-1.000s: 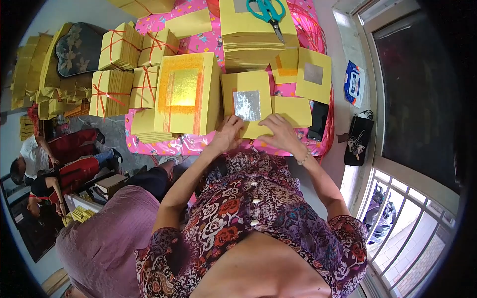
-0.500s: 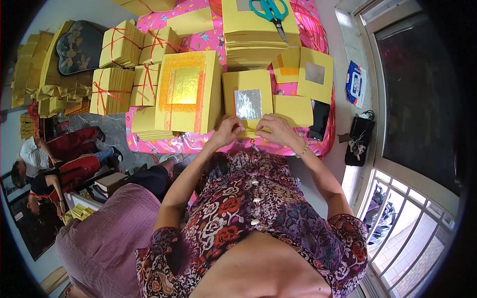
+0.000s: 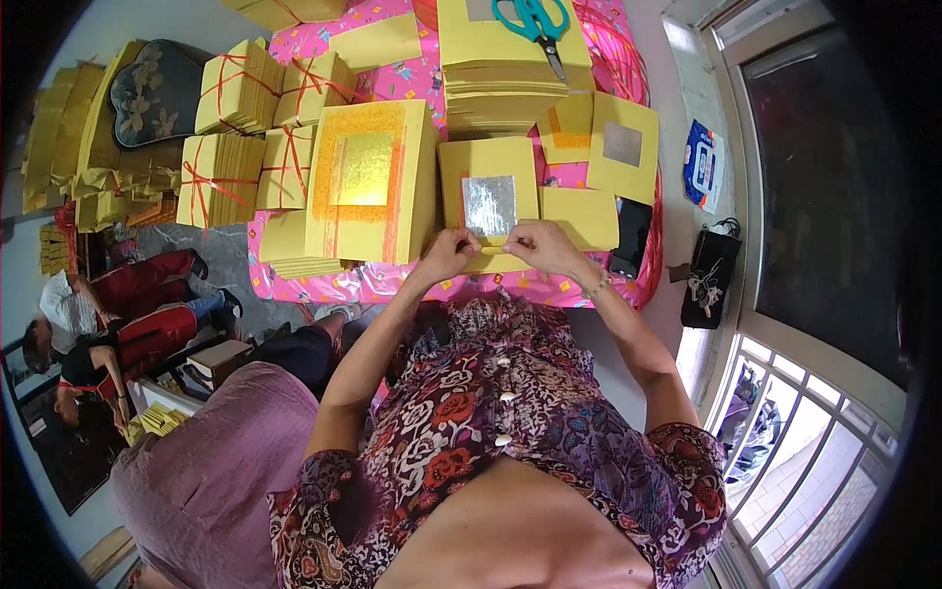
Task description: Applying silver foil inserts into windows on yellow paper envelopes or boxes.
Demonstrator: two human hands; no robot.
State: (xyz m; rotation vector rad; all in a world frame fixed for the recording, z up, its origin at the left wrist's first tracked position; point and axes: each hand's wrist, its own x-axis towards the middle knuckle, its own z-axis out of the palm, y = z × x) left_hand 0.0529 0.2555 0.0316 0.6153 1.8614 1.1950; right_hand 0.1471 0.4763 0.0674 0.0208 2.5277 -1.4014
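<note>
A yellow paper sheet with a silver foil square lies in front of me at the near side of the table. Its near edge is curled up into a narrow roll between my hands. My left hand pinches that edge just below the foil's left corner. On the other side my right hand pinches the same edge, fingers closed, with a bracelet on the wrist. Left of the sheet stands a tall stack of yellow paper, its top bearing a gold foil square framed in orange.
Teal-handled scissors rest on a paper stack at the back. Bundles tied with red string stand left. A dark phone lies at the right table edge, near a wipes pack and black pouch. People sit at the left.
My right hand has moved slightly left and away from me, and its fingers are closer together. The sheet's near edge is rolled up farther toward the foil.
</note>
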